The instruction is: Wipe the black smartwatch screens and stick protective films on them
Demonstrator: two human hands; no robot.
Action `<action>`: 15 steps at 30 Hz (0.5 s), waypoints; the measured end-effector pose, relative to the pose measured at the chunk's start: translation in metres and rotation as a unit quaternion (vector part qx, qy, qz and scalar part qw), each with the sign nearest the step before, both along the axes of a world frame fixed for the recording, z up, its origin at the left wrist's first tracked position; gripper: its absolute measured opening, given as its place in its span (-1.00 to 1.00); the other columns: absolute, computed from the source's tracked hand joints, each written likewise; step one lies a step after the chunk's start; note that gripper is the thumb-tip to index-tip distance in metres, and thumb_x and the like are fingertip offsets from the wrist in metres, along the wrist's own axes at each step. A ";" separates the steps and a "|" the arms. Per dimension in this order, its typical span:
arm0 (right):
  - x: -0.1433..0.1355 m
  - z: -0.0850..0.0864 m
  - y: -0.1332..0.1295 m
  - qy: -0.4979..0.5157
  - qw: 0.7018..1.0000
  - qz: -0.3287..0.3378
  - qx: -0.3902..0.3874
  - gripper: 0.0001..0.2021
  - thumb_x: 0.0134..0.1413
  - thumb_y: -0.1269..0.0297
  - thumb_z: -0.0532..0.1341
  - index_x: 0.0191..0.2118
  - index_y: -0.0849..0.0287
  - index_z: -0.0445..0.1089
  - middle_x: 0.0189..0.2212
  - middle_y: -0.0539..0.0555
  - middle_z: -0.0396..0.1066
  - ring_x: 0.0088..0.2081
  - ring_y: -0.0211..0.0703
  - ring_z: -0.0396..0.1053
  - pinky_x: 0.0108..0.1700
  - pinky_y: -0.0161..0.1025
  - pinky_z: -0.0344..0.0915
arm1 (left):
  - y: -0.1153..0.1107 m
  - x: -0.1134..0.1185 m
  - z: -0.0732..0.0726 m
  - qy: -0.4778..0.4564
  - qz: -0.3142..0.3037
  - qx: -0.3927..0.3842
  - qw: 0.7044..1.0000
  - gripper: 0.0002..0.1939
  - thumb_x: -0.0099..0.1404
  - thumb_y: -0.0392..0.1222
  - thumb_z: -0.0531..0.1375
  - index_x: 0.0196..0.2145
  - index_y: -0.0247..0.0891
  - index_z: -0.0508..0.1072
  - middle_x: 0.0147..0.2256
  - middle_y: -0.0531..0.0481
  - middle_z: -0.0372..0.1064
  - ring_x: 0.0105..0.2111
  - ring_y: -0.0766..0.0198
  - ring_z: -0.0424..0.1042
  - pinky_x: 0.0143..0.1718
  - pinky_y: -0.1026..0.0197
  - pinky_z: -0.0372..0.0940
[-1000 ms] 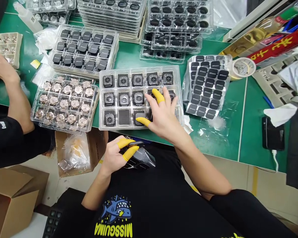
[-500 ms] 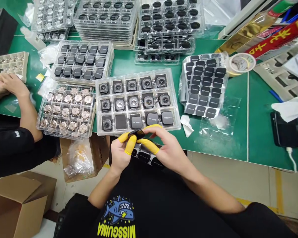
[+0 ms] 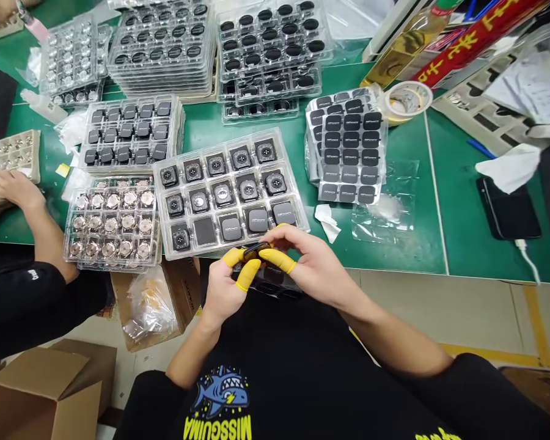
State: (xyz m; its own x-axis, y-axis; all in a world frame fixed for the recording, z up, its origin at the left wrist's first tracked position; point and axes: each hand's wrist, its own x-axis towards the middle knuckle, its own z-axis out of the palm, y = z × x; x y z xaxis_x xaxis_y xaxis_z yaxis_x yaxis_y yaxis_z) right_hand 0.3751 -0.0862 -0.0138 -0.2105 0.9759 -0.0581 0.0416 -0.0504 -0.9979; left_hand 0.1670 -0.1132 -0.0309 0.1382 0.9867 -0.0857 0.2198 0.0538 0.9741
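Yellow finger cots cover fingertips on both hands. My left hand (image 3: pixel 223 286) pinches a dark, glossy smartwatch case (image 3: pixel 253 251) from the left, and my right hand (image 3: pixel 318 263) grips its right side. They hold it just off the table's front edge, above my lap. Beneath it lies a sheet of square black labels (image 3: pixel 275 282), partly hidden by the fingers. Just beyond my hands is a clear plastic tray (image 3: pixel 166 237) of square watch cases. Most lie with their sensor backs up, several in the front row show dark covers, and one slot shows only a black pad (image 3: pixel 205 231).
Label sheets (image 3: pixel 351 140) and a tape roll (image 3: pixel 407 101) lie to the right, near a phone (image 3: pixel 508 208) on a cable. Stacked trays (image 3: pixel 162 73) fill the back. At left are a tray of round watches (image 3: pixel 112 223) and a co-worker's hands (image 3: pixel 16 188).
The view has shifted, so the table's things appear further left. The watch case has turned between my fingers, and my right thumb now presses on it. Both hands still hold it.
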 end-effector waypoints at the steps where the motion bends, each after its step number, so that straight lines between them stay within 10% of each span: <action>1: 0.002 0.000 0.001 0.005 1.000 -0.007 -0.008 -0.89 0.40 0.19 0.36 -0.06 0.03 0.60 -0.20 0.05 0.62 -0.22 -0.07 0.53 -0.12 -0.13 0.53 | 0.000 -0.001 -0.001 0.002 -0.008 0.004 1.000 -0.62 0.45 0.16 0.44 -0.08 -0.23 0.74 -0.28 -0.08 0.70 -0.32 0.17 0.66 -0.19 0.18 0.59; 8: 0.016 0.005 0.020 0.034 0.992 0.099 -0.068 -0.74 0.40 -0.02 0.39 -0.07 0.05 0.65 -0.21 0.09 0.65 -0.21 -0.04 0.56 -0.13 -0.10 0.52 | 0.011 -0.015 -0.005 -0.044 -0.101 0.050 0.993 -0.21 0.36 0.23 0.50 0.39 -0.19 0.51 -0.08 -0.17 0.73 -0.11 0.10 0.74 0.03 0.12 0.64; 15: 0.003 -0.002 0.017 0.098 0.977 0.087 -0.165 -0.55 0.17 -0.18 0.55 -0.25 0.08 0.46 -0.44 -0.06 0.40 -0.42 -0.20 0.29 -0.42 -0.26 0.26 | 0.016 -0.018 -0.005 0.017 -0.147 0.142 0.979 -0.19 0.28 0.28 0.52 0.37 -0.12 0.56 -0.01 -0.19 0.71 -0.08 0.05 0.74 -0.01 0.09 0.67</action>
State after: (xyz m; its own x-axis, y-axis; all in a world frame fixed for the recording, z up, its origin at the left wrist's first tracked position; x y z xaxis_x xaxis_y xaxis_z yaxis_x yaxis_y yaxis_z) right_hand 0.3778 -0.0696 -0.0158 -0.4098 0.8594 -0.3058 -0.1132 -0.3806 -0.9178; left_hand 0.1494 -0.0969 -0.0362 0.4222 0.8893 0.1758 0.2176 -0.2877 0.9327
